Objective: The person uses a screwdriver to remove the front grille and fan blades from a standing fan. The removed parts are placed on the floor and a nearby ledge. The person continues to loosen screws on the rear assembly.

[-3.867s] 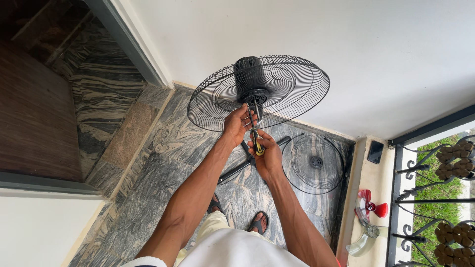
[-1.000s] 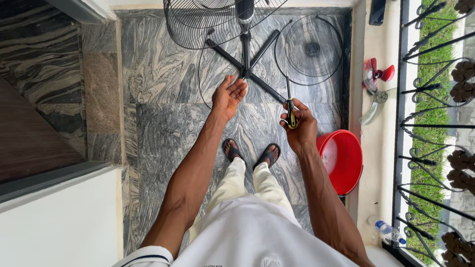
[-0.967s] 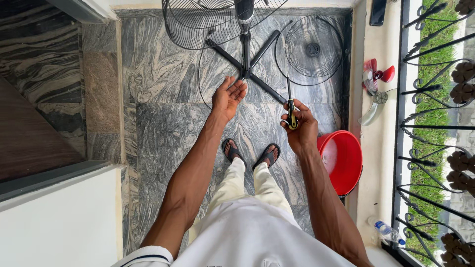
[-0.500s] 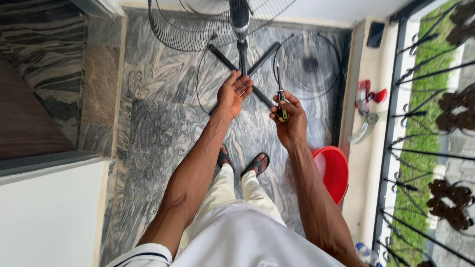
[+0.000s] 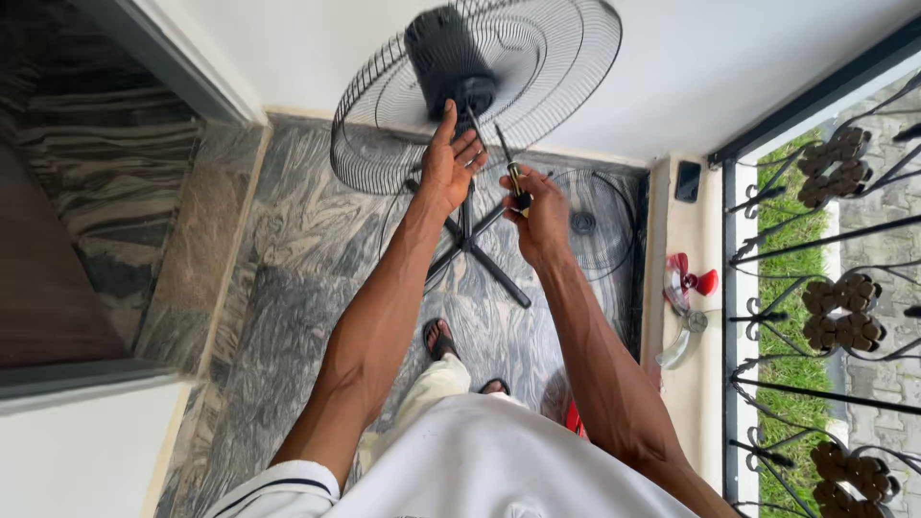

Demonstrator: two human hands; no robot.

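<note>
Presently you are standing over a pedestal fan, its black motor housing [image 5: 449, 53] raised before you with the rear wire guard [image 5: 537, 67] behind it. Your left hand [image 5: 449, 163] is reaching up to the underside of the motor housing, fingers extended and loosely spread, the fingertips touching or just beside it; nothing is gripped. Your right hand [image 5: 539, 213] is closing around a screwdriver [image 5: 508, 168], fingers wrapped on its dark and yellow handle, the shaft pointing up towards the motor. The fan's cross-shaped base [image 5: 475, 251] is resting on the grey marbled floor [image 5: 278, 317] below your hands. A second wire guard [image 5: 595, 225] is lying flat on the floor just beside the base, and a red fan blade [image 5: 686, 283] is sitting on the pale ledge near the iron railing [image 5: 825, 317]
</note>
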